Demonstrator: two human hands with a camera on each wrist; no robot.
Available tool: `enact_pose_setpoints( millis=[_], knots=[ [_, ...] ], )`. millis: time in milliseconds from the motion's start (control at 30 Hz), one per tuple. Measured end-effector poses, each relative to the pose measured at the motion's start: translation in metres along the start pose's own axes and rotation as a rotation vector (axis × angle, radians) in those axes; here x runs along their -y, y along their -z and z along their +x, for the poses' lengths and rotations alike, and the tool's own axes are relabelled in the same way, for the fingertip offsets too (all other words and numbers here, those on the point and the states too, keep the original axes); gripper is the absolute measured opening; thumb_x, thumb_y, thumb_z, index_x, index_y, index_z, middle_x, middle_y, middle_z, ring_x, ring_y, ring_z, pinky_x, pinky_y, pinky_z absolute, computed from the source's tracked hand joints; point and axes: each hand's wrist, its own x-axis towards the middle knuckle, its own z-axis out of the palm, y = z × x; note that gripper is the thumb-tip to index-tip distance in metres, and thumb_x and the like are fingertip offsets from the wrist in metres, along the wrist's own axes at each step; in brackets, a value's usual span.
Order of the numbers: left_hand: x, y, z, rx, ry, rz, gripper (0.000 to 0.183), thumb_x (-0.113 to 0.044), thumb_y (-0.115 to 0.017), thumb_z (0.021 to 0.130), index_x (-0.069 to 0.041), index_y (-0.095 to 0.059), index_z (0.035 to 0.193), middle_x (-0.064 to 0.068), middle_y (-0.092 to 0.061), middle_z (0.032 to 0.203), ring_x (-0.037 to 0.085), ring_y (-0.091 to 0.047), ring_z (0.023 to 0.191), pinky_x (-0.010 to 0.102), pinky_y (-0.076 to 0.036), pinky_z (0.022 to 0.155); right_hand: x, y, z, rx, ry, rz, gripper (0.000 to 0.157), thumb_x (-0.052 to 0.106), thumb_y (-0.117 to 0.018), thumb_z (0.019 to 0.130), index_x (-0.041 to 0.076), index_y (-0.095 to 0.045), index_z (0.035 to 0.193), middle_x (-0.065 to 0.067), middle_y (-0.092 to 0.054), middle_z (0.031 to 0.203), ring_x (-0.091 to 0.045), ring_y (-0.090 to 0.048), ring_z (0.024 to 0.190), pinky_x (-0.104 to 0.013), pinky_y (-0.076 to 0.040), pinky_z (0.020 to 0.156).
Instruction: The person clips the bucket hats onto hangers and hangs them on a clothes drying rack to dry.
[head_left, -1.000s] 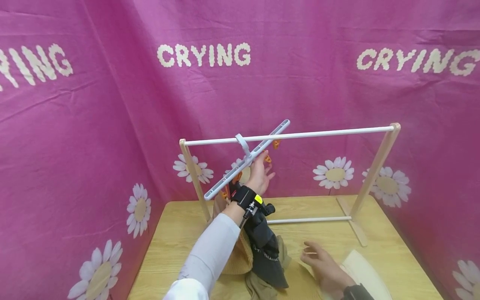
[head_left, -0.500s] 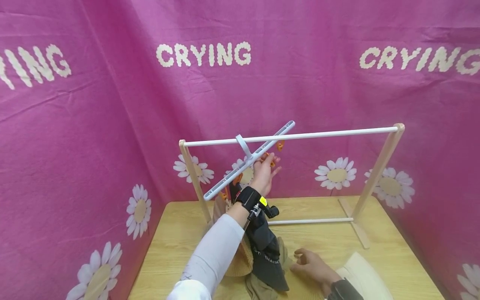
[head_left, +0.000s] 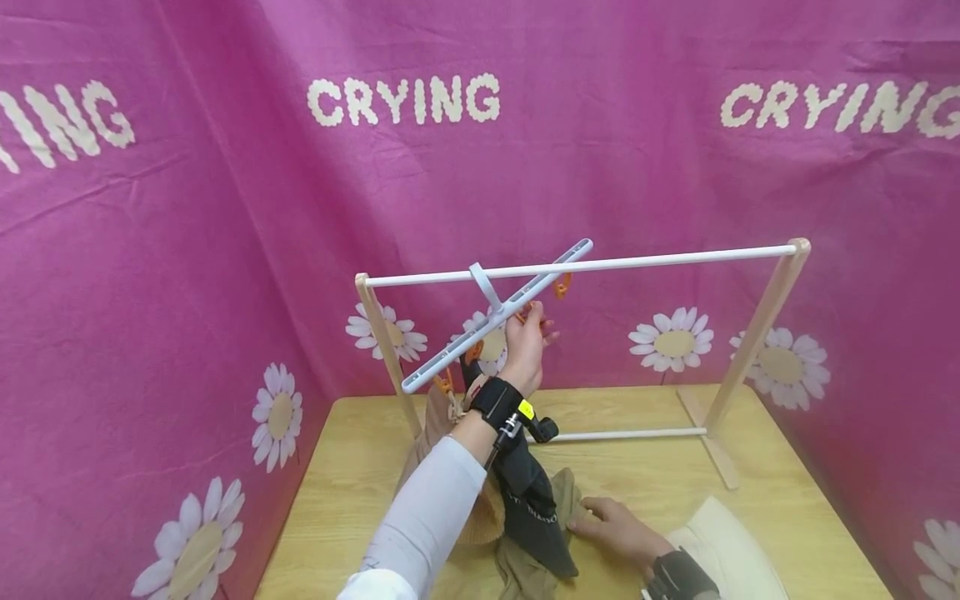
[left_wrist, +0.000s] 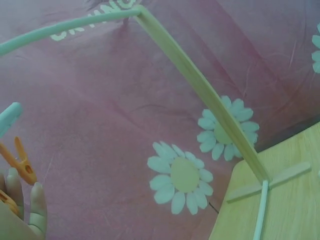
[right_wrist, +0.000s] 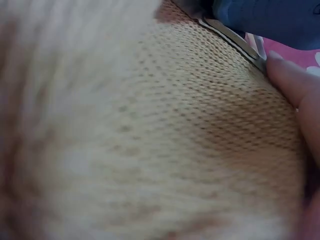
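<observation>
a long, pale grey-white sleeve (head_left: 427,508) is covering part of the left arm (head_left: 472,435) i am watching from my distant station, with small dark marks (head_left: 369,564) showing toward its upper end and brighter white cloth (head_left: 377,586) overlapping it there. next to the left hand (head_left: 523,352), a broad black wristband (head_left: 495,402) is carrying a bright yellow tag (head_left: 526,409), a silver fitting (head_left: 512,426), a thin black cable (head_left: 492,456) and a stubby black unit (head_left: 546,429). next to the right hand (head_left: 621,531), a dark grey wrist strap (head_left: 683,573) is showing up in my feed.
</observation>
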Motion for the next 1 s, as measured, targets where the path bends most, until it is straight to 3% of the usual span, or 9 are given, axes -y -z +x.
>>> enact_pose_setpoints(
  millis=[133,300,400,500,600,733,900,1000],
  knots=[
    [-0.003,0.0,-0.006,-0.011,0.01,0.0,0.015,-0.018,-0.061,0.107,-0.016,-0.048,0.101,0.0,-0.054,0.087,0.01,-0.059,0.075,0.029,-0.057,0.074,-0.009,0.0,0.003,-0.058,-0.018,-0.095,0.028,0.028,-0.067,0.103,0.006,-0.071,0.12,-0.01,-0.07,0.12,-0.029,-0.062,0.114,-0.045,-0.048,0.101],
    [-0.004,0.002,-0.009,-0.014,-0.006,0.013,0.02,-0.018,-0.066,0.104,-0.013,-0.048,0.097,-0.002,-0.051,0.081,0.007,-0.055,0.063,0.023,-0.054,0.062,-0.009,0.005,-0.004,-0.15,-0.071,-0.091,0.052,0.029,-0.072,0.099,-0.004,-0.06,0.138,-0.029,-0.059,0.141,-0.051,-0.05,0.135,-0.068,-0.036,0.112],
    [-0.004,0.003,-0.01,-0.021,-0.025,0.05,0.024,-0.021,-0.07,0.102,-0.013,-0.049,0.092,-0.004,-0.049,0.08,0.006,-0.052,0.059,0.022,-0.052,0.057,-0.007,0.011,-0.006,-0.184,-0.112,-0.086,0.061,0.03,-0.074,0.098,-0.006,-0.054,0.144,-0.034,-0.052,0.146,-0.056,-0.045,0.138,-0.071,-0.034,0.112],
    [-0.004,0.004,-0.012,-0.028,-0.03,0.097,0.028,-0.025,-0.072,0.1,-0.015,-0.05,0.087,-0.005,-0.048,0.079,0.005,-0.05,0.058,0.022,-0.05,0.056,-0.003,0.02,-0.009,-0.2,-0.099,-0.154,0.063,0.029,-0.074,0.098,-0.008,-0.053,0.145,-0.035,-0.052,0.146,-0.057,-0.047,0.136,-0.07,-0.037,0.11],
    [-0.003,0.006,-0.013,-0.041,-0.039,0.138,0.028,-0.027,-0.074,0.099,-0.015,-0.051,0.085,-0.005,-0.048,0.079,0.006,-0.049,0.058,0.021,-0.049,0.054,0.002,0.028,-0.014,-0.212,-0.055,-0.221,0.06,0.027,-0.074,0.098,-0.01,-0.055,0.142,-0.036,-0.055,0.143,-0.057,-0.05,0.132,-0.07,-0.039,0.108],
    [-0.002,0.008,-0.014,-0.06,-0.071,0.186,0.032,-0.025,-0.074,0.098,-0.016,-0.049,0.08,-0.006,-0.045,0.072,0.006,-0.045,0.054,0.02,-0.045,0.05,0.01,0.037,-0.02,-0.233,-0.002,-0.274,0.047,0.024,-0.073,0.098,-0.005,-0.063,0.134,-0.034,-0.059,0.139,-0.057,-0.054,0.129,-0.071,-0.04,0.106],
    [0.0,0.011,-0.016,-0.066,-0.098,0.232,0.035,-0.019,-0.072,0.098,-0.015,-0.048,0.072,-0.007,-0.039,0.06,0.005,-0.041,0.048,0.021,-0.04,0.046,0.02,0.044,-0.025,-0.238,0.021,-0.278,0.023,0.015,-0.066,0.101,0.006,-0.069,0.122,-0.018,-0.069,0.125,-0.044,-0.061,0.124,-0.064,-0.045,0.106],
    [0.0,0.011,-0.015,-0.065,-0.106,0.269,0.035,-0.02,-0.072,0.098,-0.016,-0.05,0.071,-0.007,-0.039,0.058,0.006,-0.04,0.048,0.023,-0.038,0.048,0.022,0.046,-0.029,-0.264,0.0,-0.274,0.02,0.013,-0.063,0.1,0.007,-0.069,0.119,-0.009,-0.071,0.118,-0.035,-0.063,0.119,-0.055,-0.048,0.104]
  ],
)
